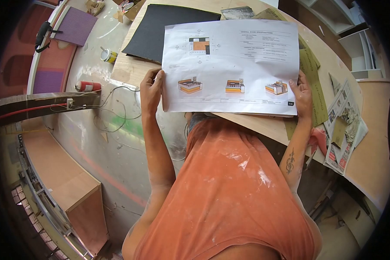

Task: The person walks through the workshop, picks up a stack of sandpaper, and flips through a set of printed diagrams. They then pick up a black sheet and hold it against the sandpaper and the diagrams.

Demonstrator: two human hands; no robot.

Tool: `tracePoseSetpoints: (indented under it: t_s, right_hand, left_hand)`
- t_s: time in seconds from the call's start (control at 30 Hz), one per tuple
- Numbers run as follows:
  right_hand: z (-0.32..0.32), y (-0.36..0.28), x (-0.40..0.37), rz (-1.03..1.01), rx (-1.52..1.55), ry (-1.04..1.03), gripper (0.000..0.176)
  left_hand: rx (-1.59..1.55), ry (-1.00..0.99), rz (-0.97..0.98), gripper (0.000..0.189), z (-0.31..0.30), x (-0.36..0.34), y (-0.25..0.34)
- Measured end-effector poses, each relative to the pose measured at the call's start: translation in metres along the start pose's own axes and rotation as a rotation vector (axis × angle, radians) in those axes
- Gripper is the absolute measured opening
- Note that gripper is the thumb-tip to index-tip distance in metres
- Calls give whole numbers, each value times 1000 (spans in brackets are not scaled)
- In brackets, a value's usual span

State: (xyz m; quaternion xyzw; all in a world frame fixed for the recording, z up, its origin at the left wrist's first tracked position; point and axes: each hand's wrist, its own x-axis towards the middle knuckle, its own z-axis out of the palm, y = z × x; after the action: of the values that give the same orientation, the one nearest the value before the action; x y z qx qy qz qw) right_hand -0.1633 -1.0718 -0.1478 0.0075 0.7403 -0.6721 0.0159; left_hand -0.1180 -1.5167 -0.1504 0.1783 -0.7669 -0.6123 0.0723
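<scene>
Both of my hands hold up a white sheaf of printed plans (229, 65), spread wide before me. My left hand (151, 89) is closed on its left edge, thumb on the front. On the right edge, my right hand (302, 93) grips it the same way. The top page has a coloured floor plan, a block of text and several small drawings of a counter. Behind the sheets, a black board or folder (138, 37) lies on a plywood table (121, 69). Part of the table is hidden by the paper.
Sandpaper sheets (314, 82) and newspapers (344, 117) lie on the table's right side. To the left, a red fire extinguisher (87, 86), an open paint can (108, 56) and a loose cable (117, 125) are on the floor. A wooden box (65, 164) stands lower left.
</scene>
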Motion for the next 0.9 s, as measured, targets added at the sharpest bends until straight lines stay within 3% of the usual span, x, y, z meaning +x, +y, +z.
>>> tracePoseSetpoints:
  t_s: [0.9]
  right_hand:
    - [1, -3, 0, 91, 42, 45, 45]
  left_hand:
    - [43, 64, -124, 33, 4, 8, 9]
